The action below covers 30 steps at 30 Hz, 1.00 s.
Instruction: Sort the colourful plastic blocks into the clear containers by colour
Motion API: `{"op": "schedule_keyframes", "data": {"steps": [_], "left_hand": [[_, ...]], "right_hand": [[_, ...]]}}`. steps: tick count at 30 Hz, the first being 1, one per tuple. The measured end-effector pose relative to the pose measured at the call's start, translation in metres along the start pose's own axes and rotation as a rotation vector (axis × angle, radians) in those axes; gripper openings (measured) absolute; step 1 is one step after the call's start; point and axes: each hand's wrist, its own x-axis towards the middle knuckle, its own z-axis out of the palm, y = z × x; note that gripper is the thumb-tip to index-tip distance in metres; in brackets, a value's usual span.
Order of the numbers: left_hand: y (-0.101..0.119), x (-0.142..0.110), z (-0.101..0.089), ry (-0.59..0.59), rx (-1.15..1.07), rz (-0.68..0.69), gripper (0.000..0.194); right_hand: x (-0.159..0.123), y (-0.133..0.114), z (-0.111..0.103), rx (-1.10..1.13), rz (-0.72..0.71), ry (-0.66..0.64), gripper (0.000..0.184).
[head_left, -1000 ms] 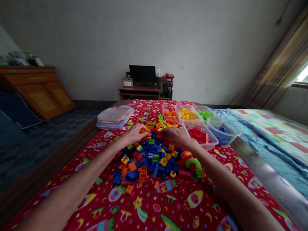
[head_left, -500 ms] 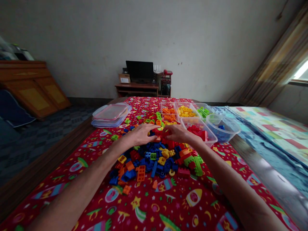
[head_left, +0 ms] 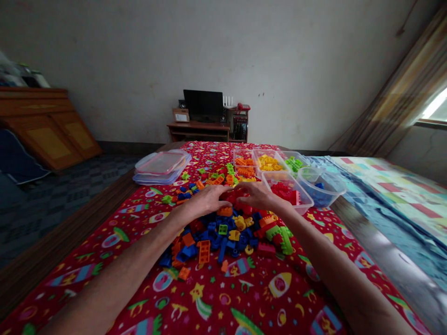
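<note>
Over the far middle of a loose pile of coloured building bricks [head_left: 213,237], my two hands face each other with fingertips nearly meeting. My left hand [head_left: 209,197] curls from the left, its thumb below its fingers, around red building bricks [head_left: 238,195]. From the right, my right hand [head_left: 256,194] closes on the same red cluster, its fingers bent over it. Which bricks each hand grips is partly hidden. An orange brick [head_left: 224,211] lies just below my left thumb. Yellow bricks [head_left: 240,222] and green bricks [head_left: 284,237] lie nearer me.
Clear bins stand at the right: orange bricks [head_left: 243,162], yellow bricks [head_left: 269,163], green bricks [head_left: 294,163] and more red bricks [head_left: 284,190] inside. A round tub [head_left: 328,190] holds blue pieces. Stacked lids [head_left: 160,165] lie at left on the red patterned tablecloth [head_left: 216,302].
My hands have drawn slightly closer together over the red bricks, their fingertips now almost touching. The orange brick below my left thumb shows more fully. The view has shifted slightly.
</note>
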Motion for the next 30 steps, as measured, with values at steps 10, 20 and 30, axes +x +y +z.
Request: {"op": "schedule_keyframes", "data": {"steps": [10, 20, 30], "left_hand": [[0.001, 0.004, 0.0, 0.147, -0.106, -0.146, 0.024], [-0.004, 0.004, -0.012, 0.157, -0.783, -0.202, 0.039], [0.006, 0.002, -0.012, 0.196, -0.876, -0.299, 0.033]], "right_hand": [[-0.002, -0.013, 0.013, 0.022, -0.012, 0.067, 0.031], [0.011, 0.015, 0.01, 0.598, 0.17, 0.13, 0.03], [0.009, 0.003, 0.005, 0.935, 0.287, 0.153, 0.021]]}}
